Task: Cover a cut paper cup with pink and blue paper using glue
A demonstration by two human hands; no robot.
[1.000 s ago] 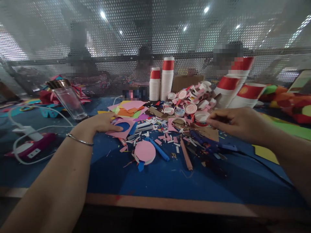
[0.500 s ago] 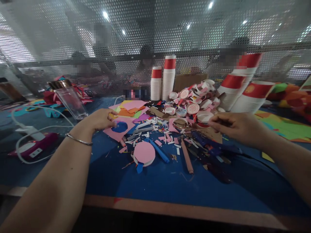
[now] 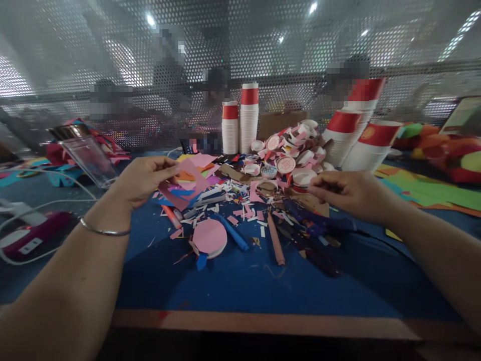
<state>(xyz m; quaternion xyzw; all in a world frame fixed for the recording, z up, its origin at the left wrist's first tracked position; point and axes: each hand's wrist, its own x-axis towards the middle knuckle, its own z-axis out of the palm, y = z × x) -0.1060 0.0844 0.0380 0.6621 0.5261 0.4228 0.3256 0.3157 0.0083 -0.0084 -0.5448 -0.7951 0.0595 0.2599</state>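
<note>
My left hand (image 3: 145,180), with a bangle at the wrist, pinches a pink paper sheet (image 3: 200,181) that has a round hole cut in it. The sheet is tilted up above other coloured papers. My right hand (image 3: 349,195) has its fingers curled together beside a white cup piece (image 3: 303,176) at the front of a pile of cut paper-cup bottoms (image 3: 285,164). Whether its fingertips grip anything is hidden. Nearer to me lies a pink paper disc (image 3: 209,235) on a round white piece, with a blue scrap sticking out below.
Stacked paper cups (image 3: 249,120) stand behind, with more red-and-white cups (image 3: 370,148) at right. A blue glue gun (image 3: 313,224) with a black cord lies under my right hand. Rolled paper tubes (image 3: 276,240) and scraps litter the middle. A clear bottle (image 3: 88,158) and power strip (image 3: 37,233) are left.
My left hand has lifted the holed pink sheet off the blue paper beneath and tilted it up. My right hand stays by the cup pile. The whole view has shifted slightly.
</note>
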